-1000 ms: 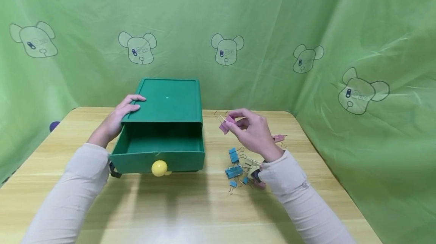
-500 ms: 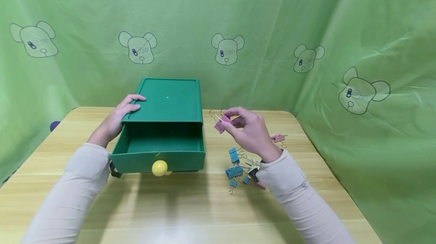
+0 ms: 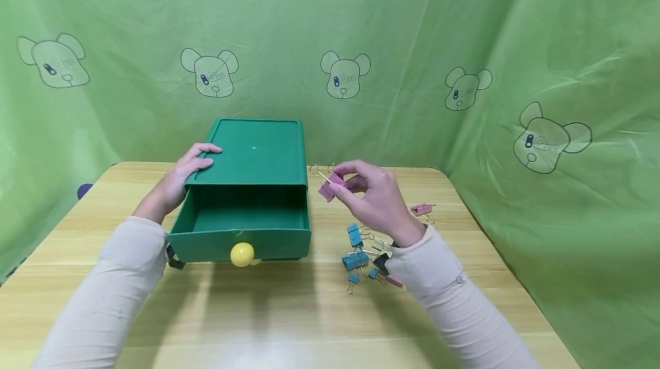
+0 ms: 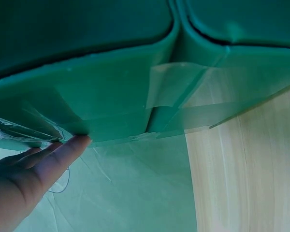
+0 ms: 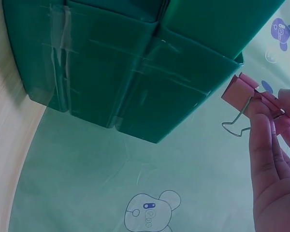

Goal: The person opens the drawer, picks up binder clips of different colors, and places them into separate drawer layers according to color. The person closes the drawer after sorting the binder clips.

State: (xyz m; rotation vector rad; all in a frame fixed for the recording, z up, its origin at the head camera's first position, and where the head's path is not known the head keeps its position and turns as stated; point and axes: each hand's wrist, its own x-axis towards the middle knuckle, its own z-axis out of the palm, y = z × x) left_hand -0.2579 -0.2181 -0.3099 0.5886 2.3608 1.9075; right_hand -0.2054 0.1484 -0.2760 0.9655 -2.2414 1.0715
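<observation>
A green plastic drawer box (image 3: 258, 151) stands on the table, its drawer (image 3: 239, 243) pulled out toward me, with a round yellow knob (image 3: 242, 254) in front. My left hand (image 3: 175, 180) rests on the box's left edge; in the left wrist view its fingers (image 4: 63, 159) lie fairly straight against the green wall. Right of the box, my right hand (image 3: 378, 197) pinches a pink binder clip (image 3: 332, 187) above the table, wire handles sticking out. More pink shows between the fingers in the right wrist view, beside the clip's body (image 5: 239, 92); I cannot tell whether it is a second clip.
Below my right forearm lie several binder clips: blue ones (image 3: 354, 260), a black one (image 3: 381, 263), and a pink one (image 3: 394, 281). Another pink clip (image 3: 421, 209) lies farther right. A green curtain (image 3: 402, 25) hangs behind and beside the table (image 3: 330, 323).
My right hand has moved a little left toward the box, carrying the pink binder clip. The left hand and the drawer box look unmoved.
</observation>
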